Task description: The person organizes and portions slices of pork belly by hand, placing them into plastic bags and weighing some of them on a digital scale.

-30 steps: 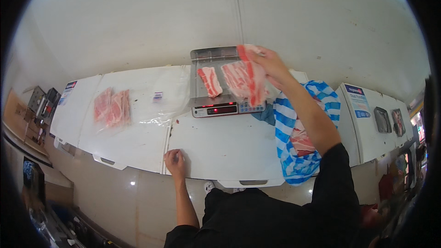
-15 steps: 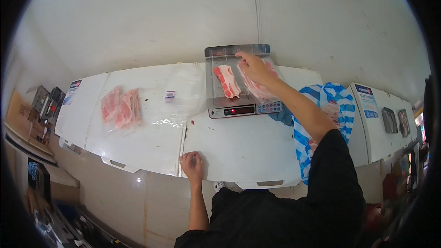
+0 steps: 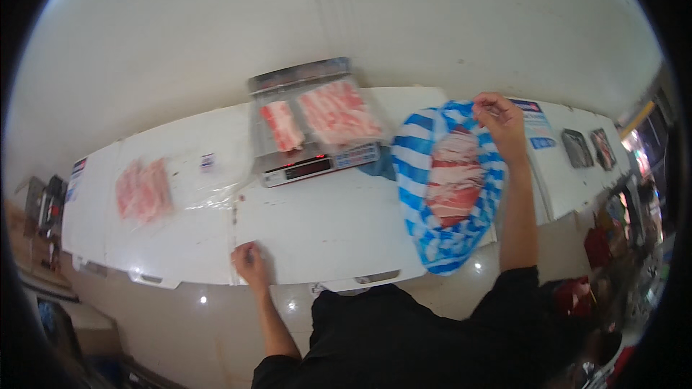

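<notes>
My right hand (image 3: 500,121) is at the upper right rim of a blue-and-white striped plastic bag (image 3: 413,155), its fingers pinched on the plastic. Inside the open bag lies a pile of sliced raw meat (image 3: 455,176). My left hand (image 3: 249,263) rests loosely closed at the front edge of the white worktop (image 3: 324,223), with nothing visible in it. On the digital scale (image 3: 299,170) lie a small strip of fatty meat (image 3: 282,126) and, to its right, a wider spread of meat slices (image 3: 339,112) that looks to be on clear plastic.
Clear plastic packs of sliced meat (image 3: 143,191) lie on the left. A clear bag with a small label (image 3: 207,162) is beside the scale, and a bluish cloth (image 3: 380,163) sits at its right corner. Two dark trays (image 3: 577,148) stand far right. A wall runs behind.
My right hand has left the meat on the scale and moved right to the striped bag. The view has turned right. My left hand stays by the front edge.
</notes>
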The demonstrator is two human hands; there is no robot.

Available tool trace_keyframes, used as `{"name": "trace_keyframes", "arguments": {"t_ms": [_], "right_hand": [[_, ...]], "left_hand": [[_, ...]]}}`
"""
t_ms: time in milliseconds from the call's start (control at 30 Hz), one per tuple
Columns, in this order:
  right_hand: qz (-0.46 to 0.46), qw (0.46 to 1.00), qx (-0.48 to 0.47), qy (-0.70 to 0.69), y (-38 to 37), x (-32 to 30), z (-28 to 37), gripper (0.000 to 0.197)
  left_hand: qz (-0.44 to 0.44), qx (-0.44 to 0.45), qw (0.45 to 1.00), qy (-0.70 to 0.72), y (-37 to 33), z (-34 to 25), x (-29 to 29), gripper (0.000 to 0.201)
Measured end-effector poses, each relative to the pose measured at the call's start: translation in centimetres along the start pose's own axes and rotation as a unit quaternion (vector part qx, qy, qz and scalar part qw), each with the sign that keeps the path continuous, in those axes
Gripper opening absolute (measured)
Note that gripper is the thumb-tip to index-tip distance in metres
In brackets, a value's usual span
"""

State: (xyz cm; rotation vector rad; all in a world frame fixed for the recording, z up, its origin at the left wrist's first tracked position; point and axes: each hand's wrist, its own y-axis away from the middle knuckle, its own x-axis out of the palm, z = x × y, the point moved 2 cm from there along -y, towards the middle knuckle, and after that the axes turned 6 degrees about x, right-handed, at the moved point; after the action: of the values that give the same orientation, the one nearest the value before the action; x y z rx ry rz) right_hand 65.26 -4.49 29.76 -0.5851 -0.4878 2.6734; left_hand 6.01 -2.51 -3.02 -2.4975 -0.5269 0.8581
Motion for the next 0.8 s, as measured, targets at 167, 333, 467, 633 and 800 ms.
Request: {"name": "trace_keyframes", "arguments": {"t_ms": [167, 333, 467, 633, 800], "right_hand": [[-0.025, 0.991, -0.003, 0.133, 5.0, -2.0, -3.6, 0.014], [0.168, 0.941, -0.022, 0.292, 7.4, 0.9, -9.2, 0.034], [0.178, 0.908, -0.065, 0.375, 7.9, 3.0, -10.8, 0.039], [0.253, 0.863, -0.072, 0.432, 6.4, 3.5, -10.9, 0.041], [0.255, 0.851, -0.114, 0.445, 6.0, 4.1, -11.2, 0.041]], "left_hand": [[-0.002, -0.018, 1.000, -0.009, 0.3, -0.3, 0.1, 0.009], [-0.016, -0.001, 0.999, -0.032, 0.2, 0.6, 0.1, 0.011], [-0.018, -0.009, 0.999, -0.031, 0.4, 0.1, 0.2, 0.012], [-0.019, -0.004, 0.999, -0.033, 0.5, -0.4, -0.1, 0.010], [-0.030, -0.009, 0.999, -0.021, 0.5, -1.0, 0.1, 0.009]]}}
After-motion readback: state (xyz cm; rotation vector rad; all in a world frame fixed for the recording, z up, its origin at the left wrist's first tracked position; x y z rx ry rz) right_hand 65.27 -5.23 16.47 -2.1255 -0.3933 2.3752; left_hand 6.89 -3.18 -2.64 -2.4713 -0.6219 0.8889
